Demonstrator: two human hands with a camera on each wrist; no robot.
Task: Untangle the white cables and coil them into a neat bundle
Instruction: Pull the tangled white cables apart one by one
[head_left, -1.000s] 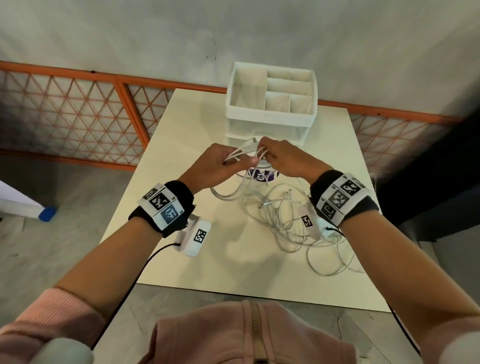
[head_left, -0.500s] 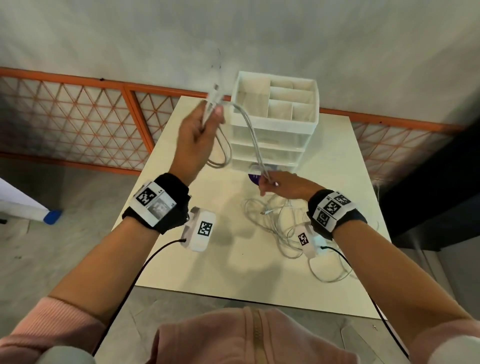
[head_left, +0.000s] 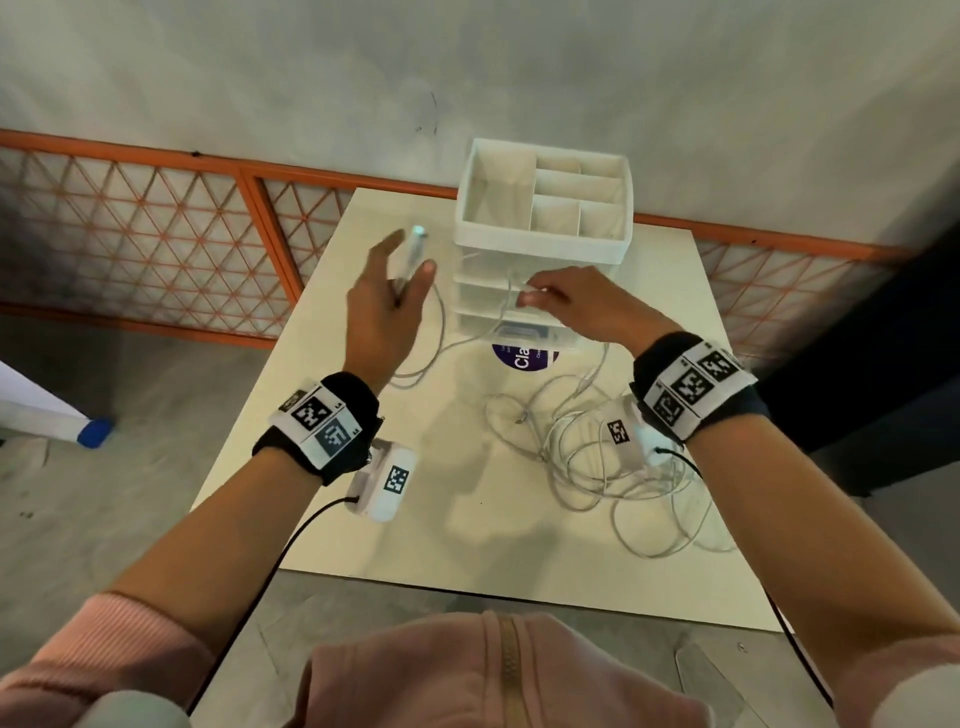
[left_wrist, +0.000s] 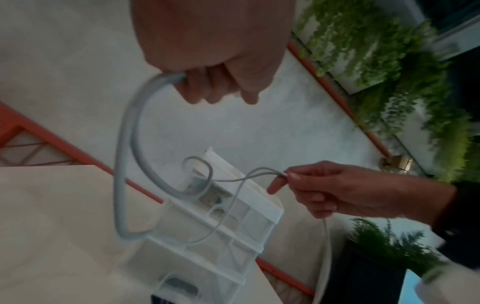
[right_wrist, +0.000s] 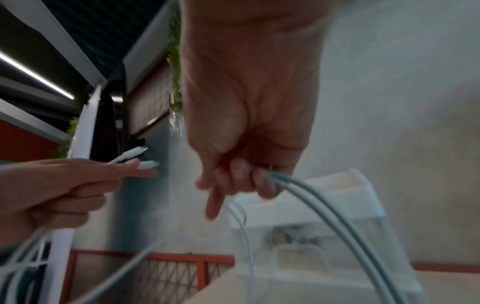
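Several white cables lie in a tangle (head_left: 597, 457) on the right half of the cream table (head_left: 332, 447). My left hand (head_left: 410, 265) is raised at the left of the organizer and grips two cable ends, whose connectors (head_left: 417, 240) stick up above the fingers. A loop of cable (head_left: 441, 332) hangs from it down to the table. My right hand (head_left: 530, 293) pinches a bend of the same cable in front of the drawers. In the left wrist view my left hand (left_wrist: 207, 88) curls round the cable (left_wrist: 124, 164); in the right wrist view my right hand (right_wrist: 246, 179) grips two strands (right_wrist: 324, 205).
A white drawer organizer (head_left: 545, 244) with open top compartments stands at the table's back edge, with a purple round sticker (head_left: 524, 358) before it. An orange lattice railing (head_left: 156, 234) and a grey wall run behind. Grey floor lies to the left.
From a joint grip over the tangle, my left hand rose with the cable ends, then came down a little. My right hand lifted its pinch up in front of the drawers.
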